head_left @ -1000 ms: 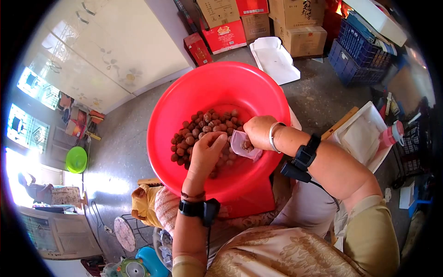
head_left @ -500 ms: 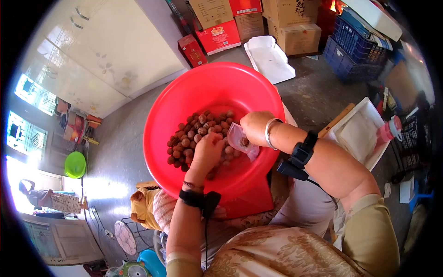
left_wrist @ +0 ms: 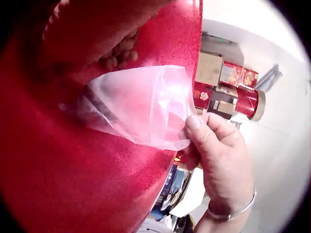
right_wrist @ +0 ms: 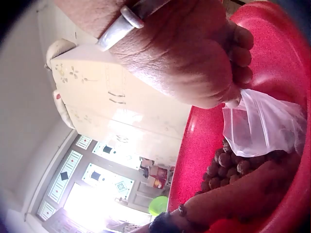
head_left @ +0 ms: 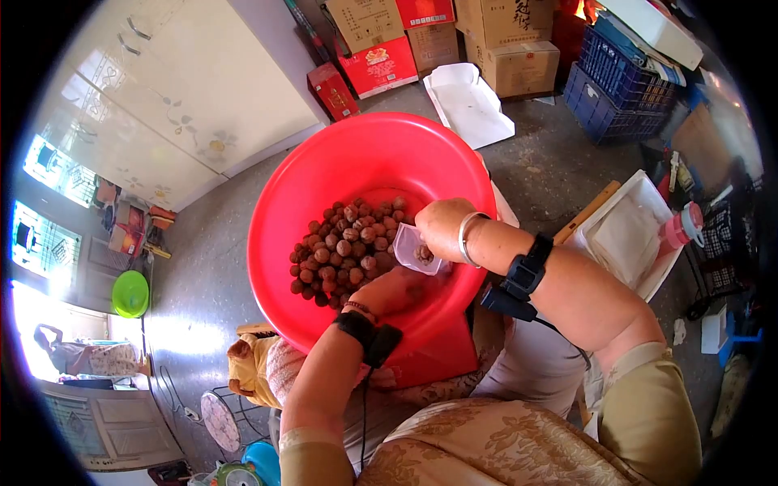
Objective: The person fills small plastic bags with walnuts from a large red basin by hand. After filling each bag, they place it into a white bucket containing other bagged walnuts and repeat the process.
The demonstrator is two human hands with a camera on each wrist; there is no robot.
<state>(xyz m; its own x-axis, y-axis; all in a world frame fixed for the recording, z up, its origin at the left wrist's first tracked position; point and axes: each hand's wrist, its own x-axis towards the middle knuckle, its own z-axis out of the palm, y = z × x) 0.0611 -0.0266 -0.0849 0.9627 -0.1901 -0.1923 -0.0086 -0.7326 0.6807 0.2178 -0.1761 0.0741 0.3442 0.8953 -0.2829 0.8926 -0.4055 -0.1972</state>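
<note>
A clear plastic zip bag [left_wrist: 141, 107] hangs inside the big red basin [head_left: 284, 186]. My right hand [head_left: 444, 231] pinches the bag's mouth at its rim between thumb and fingers. Inside the bag a walnut [head_left: 423, 254] shows through the opening. My left hand [head_left: 397, 290] is low in the basin, right below the bag, its fingers hidden behind it in the right wrist view. Beside both hands, a heap of brown walnuts [head_left: 336, 247] covers the basin's floor.
A white tray [head_left: 470, 105] lies on the floor beyond the basin, before stacked cardboard boxes [head_left: 523, 69]. Blue crates [head_left: 620, 89] stand at the far right. Nearer on the right is a white box [head_left: 628, 235] with a pink-lidded bottle [head_left: 683, 225].
My left hand has moved from above the walnuts down and right, to beneath the bag. My right hand keeps its pinch on the bag, whose mouth now opens wider towards the head camera.
</note>
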